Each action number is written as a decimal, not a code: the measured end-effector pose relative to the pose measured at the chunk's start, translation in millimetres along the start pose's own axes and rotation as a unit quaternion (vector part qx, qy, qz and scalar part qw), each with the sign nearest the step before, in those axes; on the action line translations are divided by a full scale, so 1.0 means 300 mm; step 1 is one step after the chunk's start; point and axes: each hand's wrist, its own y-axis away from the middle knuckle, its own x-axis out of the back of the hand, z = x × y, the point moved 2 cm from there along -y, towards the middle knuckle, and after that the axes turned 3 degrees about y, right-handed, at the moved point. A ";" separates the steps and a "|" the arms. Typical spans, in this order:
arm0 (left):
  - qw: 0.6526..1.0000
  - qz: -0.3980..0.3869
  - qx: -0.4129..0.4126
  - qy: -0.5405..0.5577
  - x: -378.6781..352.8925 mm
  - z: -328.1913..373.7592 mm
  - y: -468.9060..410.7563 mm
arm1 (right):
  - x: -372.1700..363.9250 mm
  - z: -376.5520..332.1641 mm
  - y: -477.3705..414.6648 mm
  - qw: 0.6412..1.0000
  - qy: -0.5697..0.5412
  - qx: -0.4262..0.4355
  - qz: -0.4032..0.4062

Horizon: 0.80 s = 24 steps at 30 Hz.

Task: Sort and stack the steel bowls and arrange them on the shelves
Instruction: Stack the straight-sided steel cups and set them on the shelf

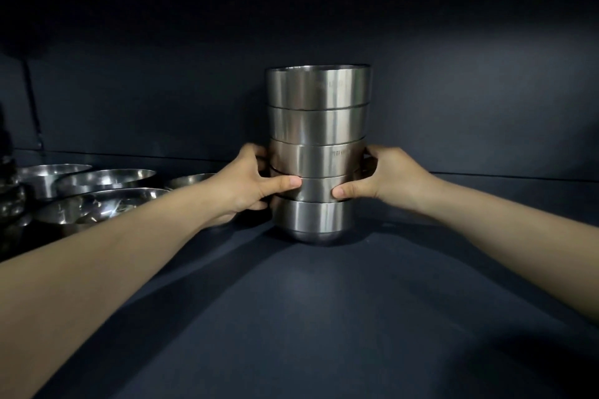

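A tall stack of several nested steel bowls [317, 126] stands upright on the dark shelf [324, 317], its rounded base touching the shelf surface. My left hand [252, 185] grips the stack's left side, thumb laid across the front of a lower bowl and fingers wrapped behind. My right hand [382, 178] grips the right side at the same height, thumb on the front. Both arms reach in from the bottom corners.
Several wide, shallow steel bowls [107, 178] sit loose on the shelf at the left, close to my left forearm. The shelf's dark back wall [453, 91] rises right behind the stack. An upper shelf board spans the top.
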 end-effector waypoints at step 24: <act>0.996 -0.072 0.033 0.045 -0.095 0.018 0.001 | 0.019 0.014 0.091 0.991 -0.096 -0.092 0.006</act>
